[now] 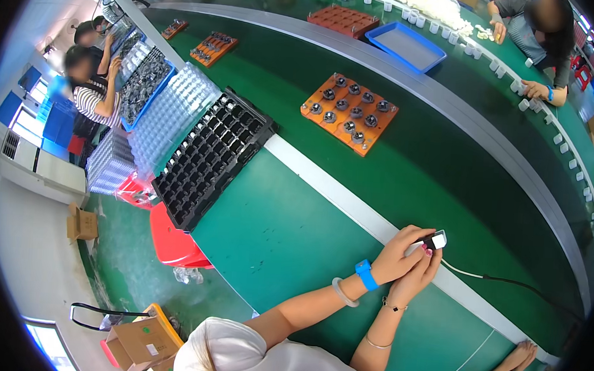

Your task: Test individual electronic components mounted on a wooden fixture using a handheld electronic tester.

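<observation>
Both hands meet over the pale edge strip beside the green belt. Between their fingertips is a small block-shaped part [435, 241] with a white face and a black side; its exact kind I cannot make out. My left hand [399, 251], with a blue band at the wrist, pinches it from the left. Pressed close beside it, my right hand [419, 273] grips the same part from below, its fingers partly hidden. A thin cable [472, 274], white near the hands and dark farther on, runs off to the right; whether it joins the part is unclear.
An orange fixture board [351, 142] with several dark parts lies on the belt ahead. Left of the bench stands a black compartment tray [210, 160], beside clear plastic trays [179, 103]. A blue tray [406, 48] sits farther back. A neighbour's hands [522, 354] rest at the lower right.
</observation>
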A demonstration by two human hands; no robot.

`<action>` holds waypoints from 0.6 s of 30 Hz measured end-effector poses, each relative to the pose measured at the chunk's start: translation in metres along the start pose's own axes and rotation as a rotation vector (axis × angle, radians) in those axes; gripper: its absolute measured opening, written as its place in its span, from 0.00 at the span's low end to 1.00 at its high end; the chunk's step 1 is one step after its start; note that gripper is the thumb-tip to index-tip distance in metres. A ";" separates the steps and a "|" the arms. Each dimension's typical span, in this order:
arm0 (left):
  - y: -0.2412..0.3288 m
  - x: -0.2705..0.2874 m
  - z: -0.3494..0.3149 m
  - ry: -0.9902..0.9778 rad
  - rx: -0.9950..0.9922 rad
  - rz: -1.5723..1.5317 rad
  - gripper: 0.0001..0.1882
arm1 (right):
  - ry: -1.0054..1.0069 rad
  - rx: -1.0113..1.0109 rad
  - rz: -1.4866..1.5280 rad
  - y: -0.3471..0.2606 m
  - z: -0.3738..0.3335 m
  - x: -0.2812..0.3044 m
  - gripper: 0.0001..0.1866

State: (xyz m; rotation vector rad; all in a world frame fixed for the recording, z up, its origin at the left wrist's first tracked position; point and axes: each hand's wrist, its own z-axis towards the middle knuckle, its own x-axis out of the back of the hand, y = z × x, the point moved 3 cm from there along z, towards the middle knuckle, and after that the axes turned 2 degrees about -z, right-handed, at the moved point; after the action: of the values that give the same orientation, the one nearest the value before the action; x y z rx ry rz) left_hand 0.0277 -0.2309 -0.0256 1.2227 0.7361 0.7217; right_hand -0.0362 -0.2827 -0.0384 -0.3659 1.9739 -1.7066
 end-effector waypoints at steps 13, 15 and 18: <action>0.003 0.001 0.000 -0.011 0.017 0.000 0.21 | -0.010 0.023 0.009 -0.002 0.000 -0.001 0.19; 0.003 0.001 0.000 -0.013 0.020 0.009 0.21 | -0.010 0.023 0.004 -0.002 -0.001 -0.001 0.19; 0.003 0.001 0.000 -0.016 0.023 0.012 0.21 | -0.013 0.015 0.024 -0.002 -0.001 -0.002 0.19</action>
State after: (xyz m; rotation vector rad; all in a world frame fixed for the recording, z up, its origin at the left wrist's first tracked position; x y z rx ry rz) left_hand 0.0281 -0.2292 -0.0225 1.2532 0.7261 0.7150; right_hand -0.0356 -0.2818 -0.0358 -0.3465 1.9473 -1.6993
